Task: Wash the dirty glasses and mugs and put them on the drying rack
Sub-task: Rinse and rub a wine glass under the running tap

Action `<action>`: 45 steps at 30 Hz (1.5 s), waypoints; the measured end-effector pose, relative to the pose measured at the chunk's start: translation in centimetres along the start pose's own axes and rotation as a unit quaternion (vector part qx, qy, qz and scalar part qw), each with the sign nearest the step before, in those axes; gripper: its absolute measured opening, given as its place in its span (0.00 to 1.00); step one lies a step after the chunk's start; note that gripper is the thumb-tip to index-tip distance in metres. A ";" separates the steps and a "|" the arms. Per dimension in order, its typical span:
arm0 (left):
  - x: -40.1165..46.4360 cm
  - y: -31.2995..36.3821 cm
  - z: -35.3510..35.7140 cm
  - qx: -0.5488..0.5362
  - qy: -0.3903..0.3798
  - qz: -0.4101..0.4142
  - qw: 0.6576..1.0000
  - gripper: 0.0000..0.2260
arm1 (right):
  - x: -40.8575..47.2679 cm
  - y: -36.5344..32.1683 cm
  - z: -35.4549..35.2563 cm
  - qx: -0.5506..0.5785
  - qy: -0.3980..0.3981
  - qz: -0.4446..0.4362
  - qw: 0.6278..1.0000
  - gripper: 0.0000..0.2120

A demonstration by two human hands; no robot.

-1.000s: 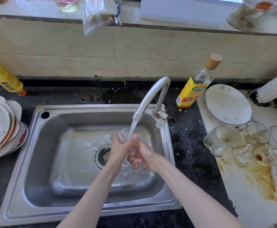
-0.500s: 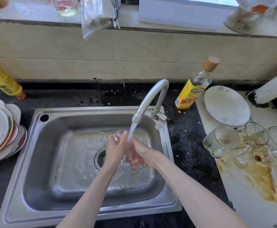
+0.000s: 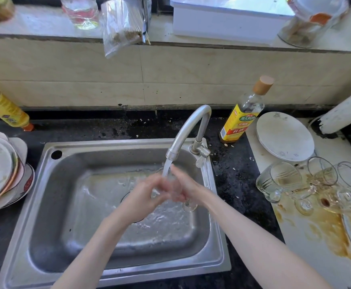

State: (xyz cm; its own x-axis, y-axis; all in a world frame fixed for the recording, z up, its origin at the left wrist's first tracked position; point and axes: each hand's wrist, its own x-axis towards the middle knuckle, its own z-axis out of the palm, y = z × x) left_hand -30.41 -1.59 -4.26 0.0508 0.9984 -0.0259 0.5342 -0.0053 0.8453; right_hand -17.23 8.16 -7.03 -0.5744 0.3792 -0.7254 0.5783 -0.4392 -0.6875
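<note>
Over the steel sink (image 3: pixel 51 205), both hands hold a clear glass (image 3: pixel 188 206) under the running faucet (image 3: pixel 188 130). My left hand (image 3: pixel 147 190) curls round its near side, and my right hand (image 3: pixel 186 187) grips it from the right. Most of the glass is hidden by fingers and motion blur; only its rounded end shows below my right hand. Several dirty glasses and mugs (image 3: pixel 279 180) lie tipped on the stained white board (image 3: pixel 316 236) at the right.
A stack of plates (image 3: pixel 1 170) sits left of the sink, a yellow bottle (image 3: pixel 5 109) behind it. A yellow-labelled bottle (image 3: pixel 241 119) and a white plate (image 3: pixel 285 136) stand right of the faucet. Brown liquid is spilled on the board.
Both hands have kept turning and rubbing the glass under the stream; the glass has shifted so its end now sticks out below my right hand.
</note>
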 end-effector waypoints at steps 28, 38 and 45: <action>1.4 3.8 -1.3 -0.001 -0.148 -0.064 0.987 0.05 | -3.5 0.0 -0.2 0.020 0.065 -0.081 0.994 0.33; 1.2 3.4 -1.7 0.027 -0.135 -0.043 0.990 0.07 | -1.7 0.6 0.2 0.010 0.075 -0.123 0.990 0.28; 1.2 2.1 -1.1 -0.015 0.050 -0.157 0.986 0.12 | -1.6 1.1 0.7 -0.013 0.078 -0.156 0.985 0.29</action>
State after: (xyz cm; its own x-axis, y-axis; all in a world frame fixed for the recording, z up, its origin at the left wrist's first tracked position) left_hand -30.17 -0.30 -1.97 -0.1978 0.9509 -0.2379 0.4846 0.3058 0.8195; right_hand -16.11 6.48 -6.62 -0.6312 0.6137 -0.4742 0.4044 -0.2613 -0.8765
